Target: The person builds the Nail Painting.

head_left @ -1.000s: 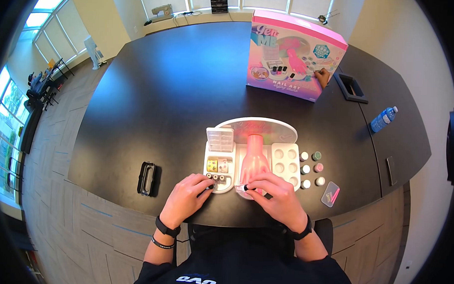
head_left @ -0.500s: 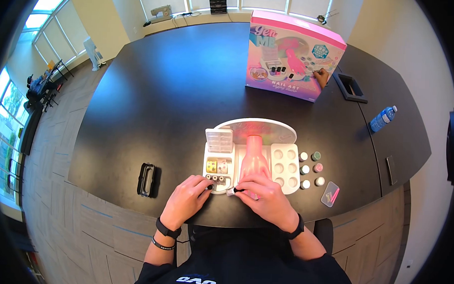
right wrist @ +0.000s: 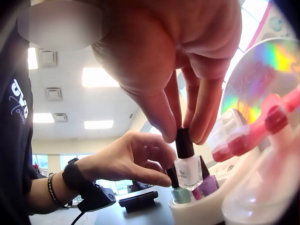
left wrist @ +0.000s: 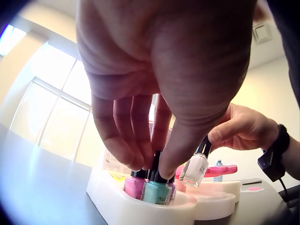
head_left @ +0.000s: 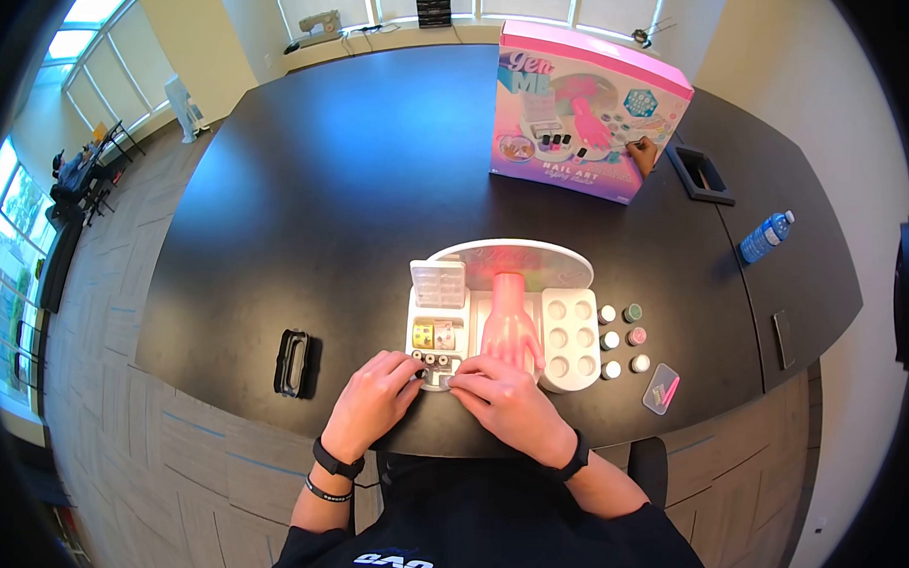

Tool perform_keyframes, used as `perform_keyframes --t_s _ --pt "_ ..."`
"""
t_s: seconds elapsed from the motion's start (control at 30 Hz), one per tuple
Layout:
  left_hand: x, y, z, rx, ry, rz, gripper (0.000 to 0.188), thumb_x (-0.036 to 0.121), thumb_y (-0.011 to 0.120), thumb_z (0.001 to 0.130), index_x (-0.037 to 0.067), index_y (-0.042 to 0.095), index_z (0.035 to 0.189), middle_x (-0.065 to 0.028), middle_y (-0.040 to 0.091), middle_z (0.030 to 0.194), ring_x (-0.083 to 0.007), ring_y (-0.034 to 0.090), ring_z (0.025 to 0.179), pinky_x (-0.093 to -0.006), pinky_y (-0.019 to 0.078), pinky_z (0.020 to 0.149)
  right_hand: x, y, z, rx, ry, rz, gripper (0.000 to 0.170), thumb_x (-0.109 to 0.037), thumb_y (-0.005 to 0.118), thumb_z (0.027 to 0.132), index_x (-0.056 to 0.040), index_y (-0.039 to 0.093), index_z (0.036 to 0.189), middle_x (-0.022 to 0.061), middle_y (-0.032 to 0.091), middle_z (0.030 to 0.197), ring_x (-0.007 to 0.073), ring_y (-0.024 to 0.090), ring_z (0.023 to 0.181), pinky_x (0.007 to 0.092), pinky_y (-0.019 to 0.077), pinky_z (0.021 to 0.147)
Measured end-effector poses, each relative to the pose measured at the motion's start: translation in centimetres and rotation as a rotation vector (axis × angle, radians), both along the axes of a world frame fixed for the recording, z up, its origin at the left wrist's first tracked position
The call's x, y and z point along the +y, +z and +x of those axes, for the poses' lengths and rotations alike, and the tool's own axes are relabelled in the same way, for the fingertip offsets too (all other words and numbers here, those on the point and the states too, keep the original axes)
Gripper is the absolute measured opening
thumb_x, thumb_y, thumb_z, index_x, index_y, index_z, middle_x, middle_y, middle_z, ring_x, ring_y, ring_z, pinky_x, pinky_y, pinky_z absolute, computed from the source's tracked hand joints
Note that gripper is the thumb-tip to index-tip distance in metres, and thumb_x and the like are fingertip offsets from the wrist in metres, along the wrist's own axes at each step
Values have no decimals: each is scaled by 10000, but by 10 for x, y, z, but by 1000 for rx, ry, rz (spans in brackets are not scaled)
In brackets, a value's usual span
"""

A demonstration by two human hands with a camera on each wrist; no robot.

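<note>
From afar I see, lower centre of the head view, the right hand (head_left: pixel 513 406) pinching a pale nail-polish bottle (right wrist: pixel 189 173) by its black cap (right wrist: pixel 184 142), leaning slightly, just right of the left hand (head_left: pixel 372 397), which grips a teal bottle (left wrist: pixel 156 192) in the white tray (left wrist: pixel 105 199).

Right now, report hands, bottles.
Left hand pinching teal glass bottle by cap; pink glass bottle, purple glass bottle alongside. Right hand holding white glass bottle by cap.

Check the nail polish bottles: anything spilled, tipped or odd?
Nothing stands out. The white bottle tilts, but the right hand holds its cap; the teal bottle and pink bottle stand in the white tray, no spill visible.
</note>
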State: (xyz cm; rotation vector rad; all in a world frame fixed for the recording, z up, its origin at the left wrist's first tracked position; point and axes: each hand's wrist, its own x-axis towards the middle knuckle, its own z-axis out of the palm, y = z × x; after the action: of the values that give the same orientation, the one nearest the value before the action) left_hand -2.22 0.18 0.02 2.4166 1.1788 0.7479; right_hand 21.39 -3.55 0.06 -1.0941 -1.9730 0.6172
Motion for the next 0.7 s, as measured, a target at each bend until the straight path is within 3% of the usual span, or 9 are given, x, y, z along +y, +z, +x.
perform_keyframes --t_s 0.5,0.7 --pt "1 -2 -4 23 6 21 170 74 807 908 44 738 1061 -112 755 1019 -345 717 951 -446 593 827 4 -23 -19 -84 -28 71 176 -75 755 957 11 698 1100 137 690 1096 334 706 1040 439 584 902" --pt "-1 1 -2 9 -3 49 167 77 803 911 46 755 1069 -104 739 1001 -339 712 920 -441 591 815 7 -29 -21 -103 -54 89 157 -90 786 943 -3 751 1069 112 721 1106 300 719 1026 419 597 896"
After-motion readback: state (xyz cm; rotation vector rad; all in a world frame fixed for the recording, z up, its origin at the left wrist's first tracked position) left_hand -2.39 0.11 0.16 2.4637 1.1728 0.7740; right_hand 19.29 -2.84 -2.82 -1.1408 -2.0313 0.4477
